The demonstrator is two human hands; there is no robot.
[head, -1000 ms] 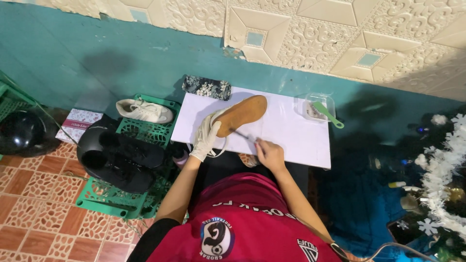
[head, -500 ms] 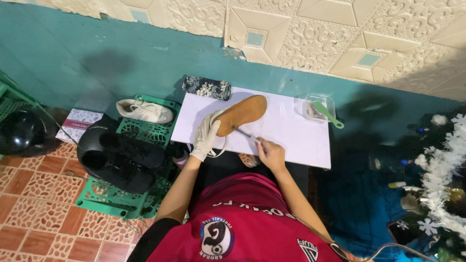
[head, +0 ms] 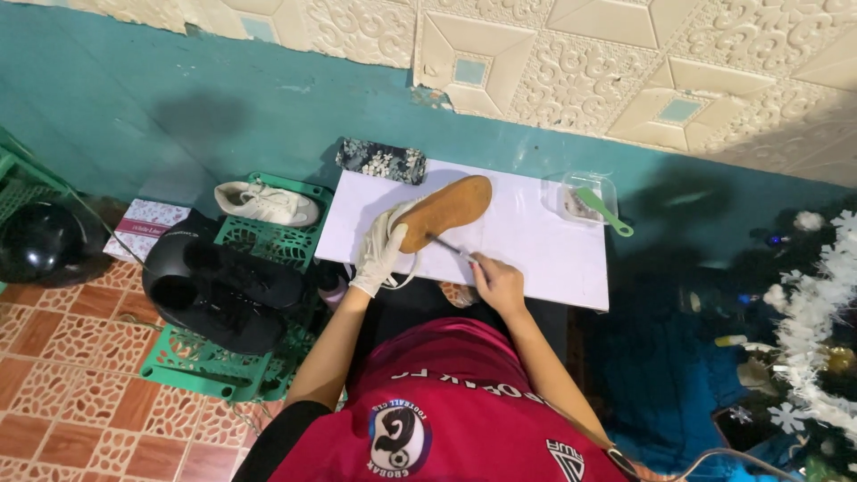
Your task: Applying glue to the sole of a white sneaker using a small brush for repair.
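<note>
A shoe with a tan sole (head: pixel 445 211) lies sole-up on a white board (head: pixel 536 254). My left hand (head: pixel 379 261), in a white glove, grips the shoe at its heel end. My right hand (head: pixel 498 284), bare, holds a thin tool (head: pixel 451 248) whose tip touches the sole's near edge.
A clear tub with a green spatula (head: pixel 596 203) sits at the board's far right. A patterned pouch (head: pixel 381 162) lies at the far left edge. A white sneaker (head: pixel 266 203) rests on a green crate (head: pixel 234 357), with black shoes (head: pixel 223 290) and a dark helmet (head: pixel 40 241) to the left.
My right hand has shifted slightly along the sole's near edge with the tool. The left hand and shoe stay put.
</note>
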